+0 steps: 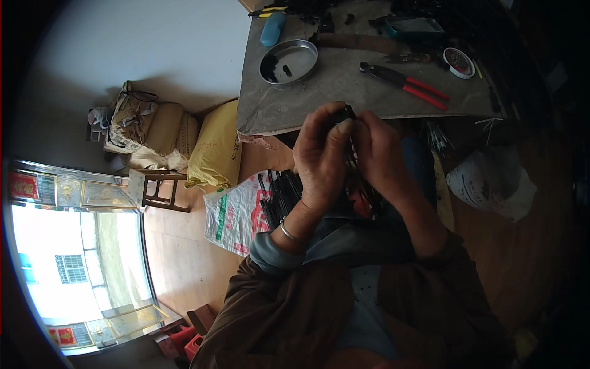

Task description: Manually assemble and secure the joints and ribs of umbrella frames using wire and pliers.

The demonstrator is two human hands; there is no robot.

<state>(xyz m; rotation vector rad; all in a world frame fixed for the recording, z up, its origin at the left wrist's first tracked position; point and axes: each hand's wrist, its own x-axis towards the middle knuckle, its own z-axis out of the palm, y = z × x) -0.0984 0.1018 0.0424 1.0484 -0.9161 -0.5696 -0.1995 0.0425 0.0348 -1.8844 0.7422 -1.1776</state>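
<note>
Both of my hands are raised close together, just off the near edge of the table (264, 111). The fingers of my left hand (322, 163) are pinched around a small black part (348, 112). My right hand (381, 157) closes on the same part from the other side, its fingertips meeting my left thumb. Dark thin rods show below the hands, but whether they join this part I cannot tell. Several long black rods (286, 194) lie to the left of my left forearm, on a printed plastic bag (233, 215).
On the table are red-handled pliers (402, 85), a round metal dish (301, 61) with small black pieces, a blue case (273, 29) and a white round lid (459, 63) holding small bits. A yellow sack (215, 144) stands left; a white bag (488, 181) sits right.
</note>
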